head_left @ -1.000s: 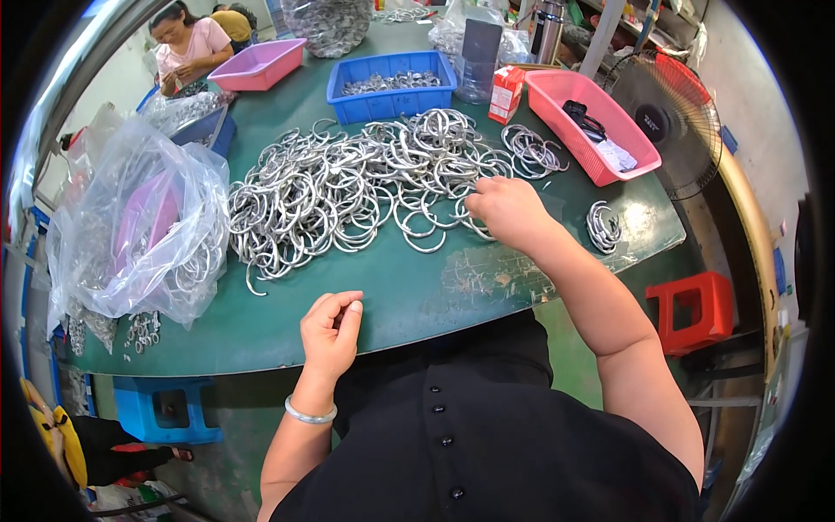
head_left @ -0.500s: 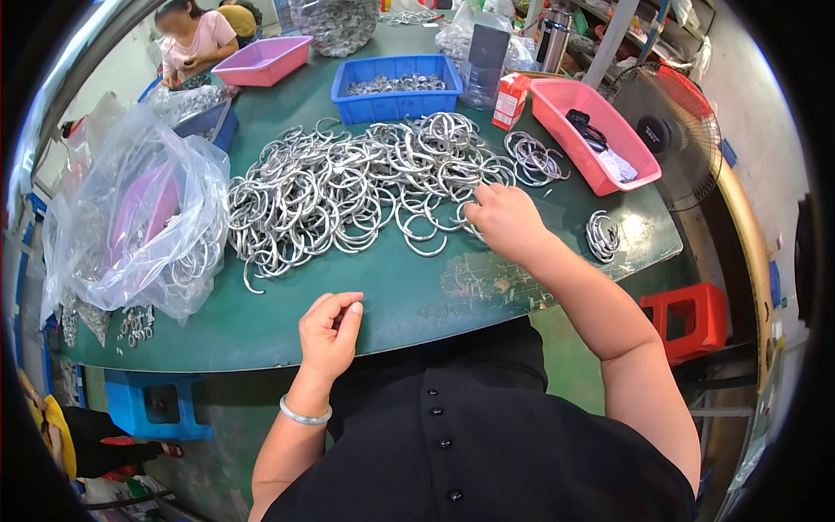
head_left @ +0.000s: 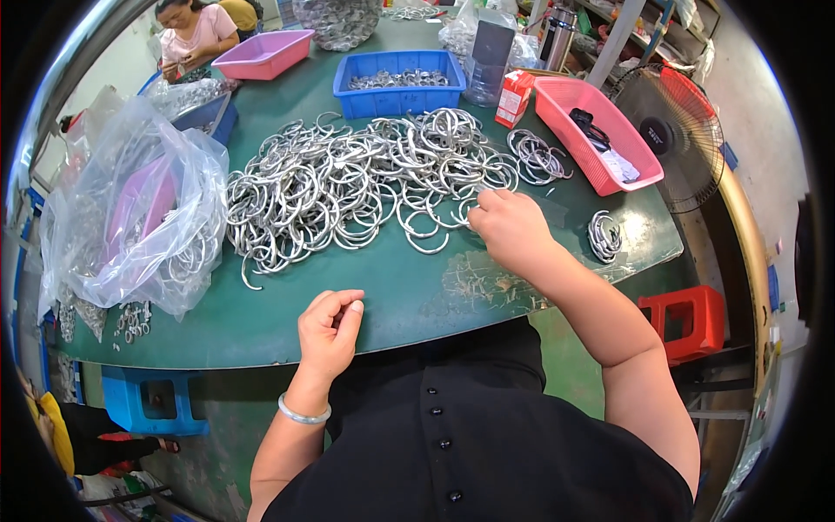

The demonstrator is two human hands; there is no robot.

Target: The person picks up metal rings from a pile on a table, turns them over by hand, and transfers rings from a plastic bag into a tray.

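left hand (head_left: 329, 329) loosely curled, resting near body; right hand (head_left: 511, 228) extended forward, fingers bent down.

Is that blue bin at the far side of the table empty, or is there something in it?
Not empty. The blue bin holds a shallow layer of small silvery metal parts across its floor, well below the rim. What the parts are is too small to tell.

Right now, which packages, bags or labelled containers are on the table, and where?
Small carton: far side, between the blue bin and pink tray; upright box, red and white.
Clear plastic bag: left edge; crumpled, holding metal rings and something pink.
Clear bag: far end, behind a dark upright box; contents unclear.
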